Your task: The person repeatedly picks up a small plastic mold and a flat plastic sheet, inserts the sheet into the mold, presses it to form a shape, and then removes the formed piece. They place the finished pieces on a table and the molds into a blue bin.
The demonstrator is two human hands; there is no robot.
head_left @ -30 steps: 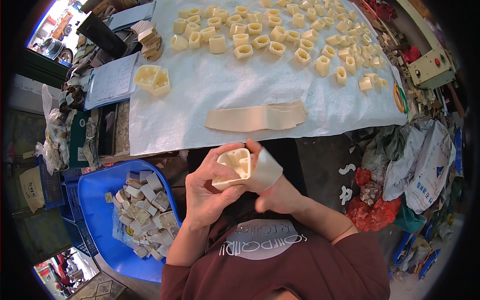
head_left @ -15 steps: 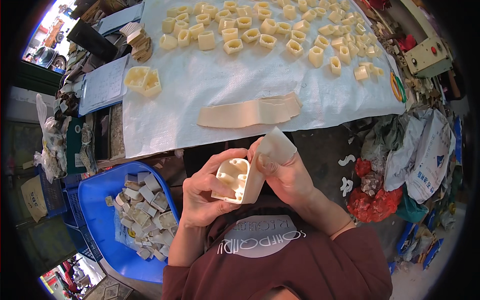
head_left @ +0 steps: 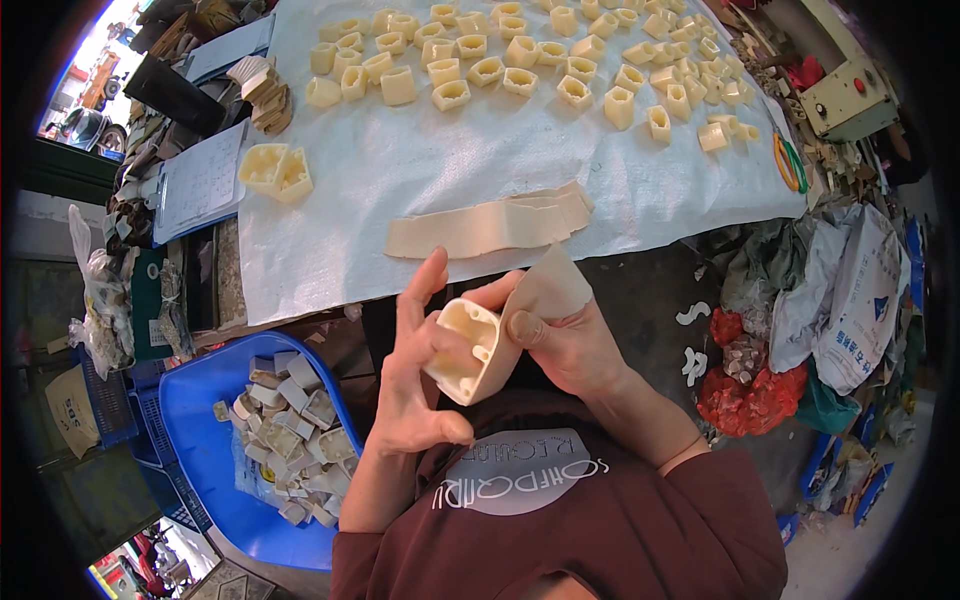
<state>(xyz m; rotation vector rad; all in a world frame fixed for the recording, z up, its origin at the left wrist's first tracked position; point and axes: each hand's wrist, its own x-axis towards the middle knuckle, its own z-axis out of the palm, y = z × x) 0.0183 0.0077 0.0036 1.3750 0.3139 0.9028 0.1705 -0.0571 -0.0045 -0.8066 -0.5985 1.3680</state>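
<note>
A cream hollow casing (head_left: 478, 374) with small posts inside is tilted in front of my chest, its open side facing up. My left hand (head_left: 408, 365) is at its left side, thumb and index finger spread off it and another finger reaching into the hollow. The remaining left fingers are hidden. In my right hand (head_left: 565, 345) a flexible beige strip (head_left: 550, 285) is pinched, the thumb pressing it against the casing's right wall. A fingertip of the right hand shows over the casing's upper edge. Beyond my hands, a longer beige strip (head_left: 470, 230) lies on the white sheet (head_left: 330, 240).
Many cream casings (head_left: 520, 82) are spread over the table's far part, and a joined pair (head_left: 275, 172) sits at left. A blue tub (head_left: 200, 420) of pale blocks (head_left: 290, 430) stands at lower left. Scissors (head_left: 790, 163) lie at the right edge, above hanging bags (head_left: 850, 310).
My left thumb has come off the casing and the left index finger has lifted. The casing has turned and tilted slightly. My right hand still pinches the strip against it.
</note>
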